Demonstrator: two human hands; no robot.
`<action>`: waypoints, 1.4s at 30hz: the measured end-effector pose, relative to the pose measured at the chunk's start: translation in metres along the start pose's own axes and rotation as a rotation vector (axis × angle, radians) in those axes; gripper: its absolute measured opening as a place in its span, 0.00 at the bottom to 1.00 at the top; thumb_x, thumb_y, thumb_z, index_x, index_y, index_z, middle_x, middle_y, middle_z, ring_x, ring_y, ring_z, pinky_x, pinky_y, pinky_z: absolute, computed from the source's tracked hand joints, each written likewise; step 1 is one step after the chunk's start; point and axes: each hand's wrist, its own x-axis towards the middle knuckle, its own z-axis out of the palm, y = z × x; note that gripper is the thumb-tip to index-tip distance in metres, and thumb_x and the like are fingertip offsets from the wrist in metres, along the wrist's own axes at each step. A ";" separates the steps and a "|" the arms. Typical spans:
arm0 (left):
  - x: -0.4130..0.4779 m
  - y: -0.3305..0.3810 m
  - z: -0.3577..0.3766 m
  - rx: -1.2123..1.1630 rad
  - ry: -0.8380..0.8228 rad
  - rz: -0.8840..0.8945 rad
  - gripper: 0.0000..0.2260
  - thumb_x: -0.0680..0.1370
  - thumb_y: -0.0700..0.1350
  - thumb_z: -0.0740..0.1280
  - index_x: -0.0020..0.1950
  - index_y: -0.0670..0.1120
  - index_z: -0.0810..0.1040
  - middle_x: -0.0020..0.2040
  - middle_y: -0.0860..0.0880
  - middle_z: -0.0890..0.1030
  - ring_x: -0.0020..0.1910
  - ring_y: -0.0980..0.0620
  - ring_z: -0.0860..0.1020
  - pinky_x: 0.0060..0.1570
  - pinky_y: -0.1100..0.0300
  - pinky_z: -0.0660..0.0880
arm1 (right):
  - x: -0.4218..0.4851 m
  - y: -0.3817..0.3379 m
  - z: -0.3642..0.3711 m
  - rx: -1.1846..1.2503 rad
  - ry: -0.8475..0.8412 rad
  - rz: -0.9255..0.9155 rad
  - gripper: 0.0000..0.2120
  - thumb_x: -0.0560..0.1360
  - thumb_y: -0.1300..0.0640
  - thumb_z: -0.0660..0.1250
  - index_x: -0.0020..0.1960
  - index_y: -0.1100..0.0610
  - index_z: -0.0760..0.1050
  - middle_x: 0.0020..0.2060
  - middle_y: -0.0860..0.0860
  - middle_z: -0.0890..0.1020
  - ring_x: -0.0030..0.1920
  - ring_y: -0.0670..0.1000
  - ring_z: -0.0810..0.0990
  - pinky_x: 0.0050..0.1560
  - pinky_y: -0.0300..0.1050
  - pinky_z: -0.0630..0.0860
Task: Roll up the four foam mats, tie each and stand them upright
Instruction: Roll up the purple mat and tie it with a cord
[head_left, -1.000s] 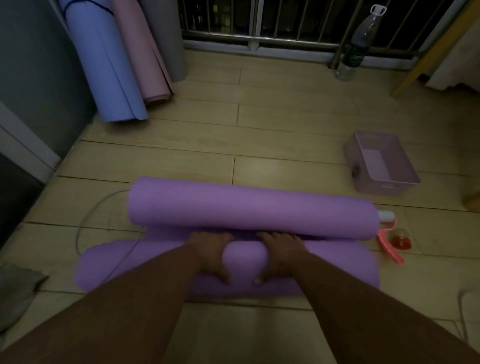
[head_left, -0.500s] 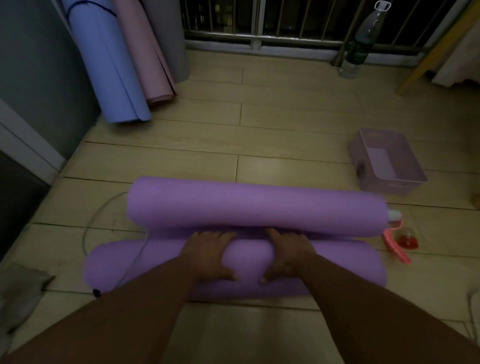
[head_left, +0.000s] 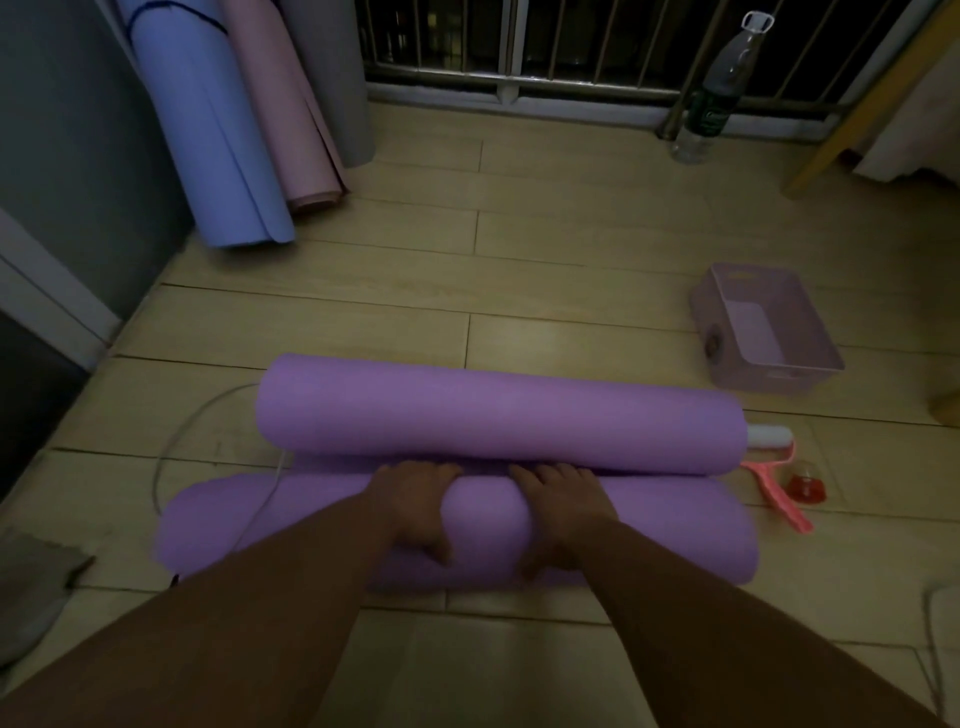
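A purple foam mat (head_left: 498, 415) lies across the wooden floor, curled at both ends: a far roll and a near roll (head_left: 675, 525) that meet in the middle. My left hand (head_left: 415, 506) and my right hand (head_left: 558, 512) rest side by side on top of the near roll, fingers over its far side and thumbs on the near side. Three rolled mats stand upright against the wall at the back left: a blue mat (head_left: 218, 135) with a dark tie near its top, a pink mat (head_left: 283, 104) and a grey mat (head_left: 332, 67).
A white cord (head_left: 176, 447) loops on the floor left of the mat. A pink plastic bin (head_left: 763, 327) sits at the right, with a pink lint roller (head_left: 774, 478) and a small red object (head_left: 805, 486) below it. A bottle (head_left: 711, 93) stands by the railing. Grey cloth (head_left: 31, 587) lies at the left.
Both hands have slid a little farther over the top of the near roll, and it has rolled slightly toward the far roll.
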 end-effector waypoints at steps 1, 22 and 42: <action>-0.002 -0.002 0.004 0.028 0.013 0.017 0.52 0.59 0.69 0.75 0.78 0.57 0.56 0.76 0.52 0.63 0.73 0.49 0.64 0.71 0.51 0.61 | 0.002 -0.002 -0.003 0.001 -0.016 0.016 0.57 0.57 0.34 0.77 0.78 0.49 0.55 0.70 0.52 0.68 0.68 0.56 0.67 0.70 0.51 0.61; -0.005 -0.009 0.003 -0.118 -0.013 -0.078 0.45 0.56 0.75 0.71 0.71 0.63 0.65 0.70 0.56 0.72 0.67 0.50 0.71 0.66 0.49 0.66 | -0.001 0.002 -0.008 0.087 0.018 -0.035 0.54 0.60 0.27 0.69 0.79 0.46 0.54 0.76 0.50 0.63 0.74 0.53 0.61 0.74 0.52 0.53; -0.001 -0.011 -0.014 -0.057 -0.005 0.015 0.44 0.59 0.65 0.77 0.72 0.61 0.65 0.70 0.55 0.73 0.66 0.51 0.72 0.64 0.55 0.69 | -0.003 0.008 -0.016 -0.053 0.019 -0.063 0.61 0.58 0.34 0.77 0.80 0.49 0.47 0.75 0.52 0.61 0.73 0.56 0.60 0.74 0.54 0.52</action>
